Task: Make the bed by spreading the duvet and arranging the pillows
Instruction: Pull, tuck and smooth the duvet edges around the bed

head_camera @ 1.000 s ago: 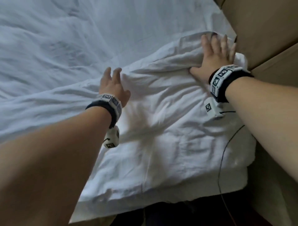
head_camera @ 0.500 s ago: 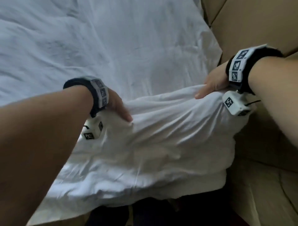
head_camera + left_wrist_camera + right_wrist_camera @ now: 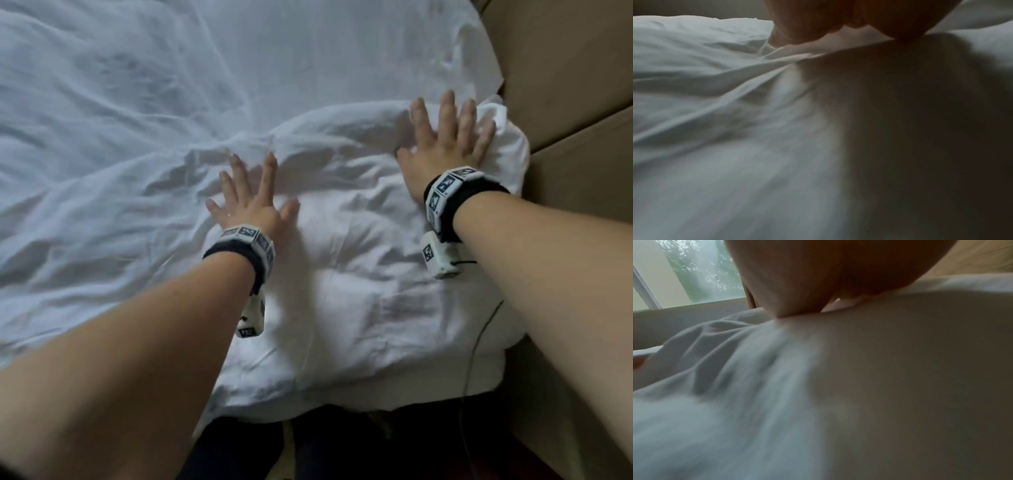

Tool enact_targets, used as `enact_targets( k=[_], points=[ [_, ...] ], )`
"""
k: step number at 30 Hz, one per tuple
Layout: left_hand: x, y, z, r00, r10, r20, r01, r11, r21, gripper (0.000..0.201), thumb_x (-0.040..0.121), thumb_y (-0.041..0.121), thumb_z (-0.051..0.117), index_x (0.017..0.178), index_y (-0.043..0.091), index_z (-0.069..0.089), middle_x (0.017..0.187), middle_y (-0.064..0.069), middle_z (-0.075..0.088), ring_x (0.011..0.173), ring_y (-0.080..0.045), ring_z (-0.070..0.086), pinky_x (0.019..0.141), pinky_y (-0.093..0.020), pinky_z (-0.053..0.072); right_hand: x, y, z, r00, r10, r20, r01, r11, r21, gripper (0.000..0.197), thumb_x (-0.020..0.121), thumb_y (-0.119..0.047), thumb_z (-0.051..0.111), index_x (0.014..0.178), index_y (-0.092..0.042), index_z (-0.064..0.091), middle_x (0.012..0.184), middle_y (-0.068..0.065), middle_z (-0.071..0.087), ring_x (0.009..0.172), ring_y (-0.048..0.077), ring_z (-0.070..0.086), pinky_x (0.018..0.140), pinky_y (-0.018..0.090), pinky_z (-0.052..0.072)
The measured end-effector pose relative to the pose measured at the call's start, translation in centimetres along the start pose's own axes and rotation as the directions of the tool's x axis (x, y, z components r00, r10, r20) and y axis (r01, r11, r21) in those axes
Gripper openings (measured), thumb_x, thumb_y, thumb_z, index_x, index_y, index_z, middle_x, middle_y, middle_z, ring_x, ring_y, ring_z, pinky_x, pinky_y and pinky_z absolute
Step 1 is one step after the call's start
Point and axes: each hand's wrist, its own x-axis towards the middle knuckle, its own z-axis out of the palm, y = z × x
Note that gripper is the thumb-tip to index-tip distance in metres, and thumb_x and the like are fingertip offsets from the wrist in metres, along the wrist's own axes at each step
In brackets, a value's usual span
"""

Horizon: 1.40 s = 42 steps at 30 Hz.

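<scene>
The right hand (image 3: 445,144) lies flat with its fingers straight and spread, palm pressing the upper right corner of the white pillow (image 3: 359,267), grasping nothing. The left hand (image 3: 248,202) is likewise released, fingers splayed, palm down near the pillow's upper left edge where it meets the crumpled white duvet (image 3: 120,137). The pillow fills the lower centre and right of the head view, its long axis running left to right across the frame, directly under both palms and reaching back toward the person at the bottom. Its right end sits just beside the tan upholstered headboard (image 3: 565,68) at the upper right, and the right hand is the nearer of the 2 to that panel. The duvet spreads away to the upper left, still rumpled. Judging by this layout, the pillow is being patted flat against the headboard, so any further push would go up and right in the frame. Both wrist views show only blurred white fabric below a palm.
</scene>
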Motion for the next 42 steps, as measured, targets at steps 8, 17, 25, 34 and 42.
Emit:
enact_targets(
  k=[8,17,25,34,42],
  points=[
    [-5.0,-8.4,-1.6,0.996,-0.082,0.035,0.082,0.997,-0.011,0.071,0.097,0.074,0.021,0.145,0.061,-0.029,0.161,0.005,-0.041,0.153,-0.033,-0.027,0.118,-0.071,-0.006,-4.1,-9.6,0.0,0.988,-0.147,0.04,0.144,0.988,0.054,0.074,0.096,-0.064,0.028,0.156,-0.046,-0.011,0.167,-0.001,-0.022,0.153,0.031,-0.021,0.117,0.064,-0.015],
    [-8.9,-29.9,-5.8,0.944,-0.329,0.022,0.329,0.942,-0.058,0.07,0.097,0.076,0.024,0.146,0.063,-0.024,0.164,0.009,-0.035,0.155,-0.031,-0.022,0.117,-0.072,-0.002,-11.5,-30.9,1.7,0.909,-0.339,0.241,0.328,0.941,0.088,0.076,0.093,-0.074,0.017,0.155,-0.045,-0.017,0.165,-0.003,-0.029,0.151,0.03,-0.026,0.117,0.063,-0.016],
    [-9.8,-53.6,-9.1,0.911,-0.413,0.004,0.413,0.909,-0.049,0.071,0.096,0.076,0.026,0.148,0.063,-0.022,0.165,0.007,-0.033,0.154,-0.033,-0.022,0.118,-0.072,0.001,-19.5,-54.5,3.5,0.838,-0.465,0.286,0.456,0.884,0.099,0.075,0.096,-0.071,0.018,0.156,-0.043,-0.017,0.165,-0.003,-0.027,0.152,0.03,-0.024,0.119,0.06,-0.014],
    [-3.6,-69.5,-13.8,0.924,-0.38,0.033,0.381,0.923,-0.056,0.077,0.087,0.087,0.026,0.147,0.066,-0.017,0.165,0.005,-0.034,0.154,-0.034,-0.024,0.113,-0.079,-0.002,-23.7,-74.1,6.0,0.784,-0.533,0.319,0.513,0.845,0.151,0.077,0.097,-0.069,0.023,0.155,-0.043,-0.02,0.164,-0.001,-0.03,0.15,0.03,-0.029,0.117,0.063,-0.016],
    [5.8,-72.2,-13.2,0.953,-0.289,0.094,0.282,0.955,0.088,0.095,0.065,0.103,0.023,0.142,0.069,-0.021,0.161,0.006,-0.04,0.148,-0.041,-0.033,0.104,-0.084,-0.009,-17.4,-75.5,9.9,0.859,-0.352,0.373,0.371,0.928,0.023,0.083,0.086,-0.082,0.011,0.154,-0.045,-0.019,0.163,-0.01,-0.032,0.151,0.019,-0.027,0.115,0.063,-0.019]
  ],
)
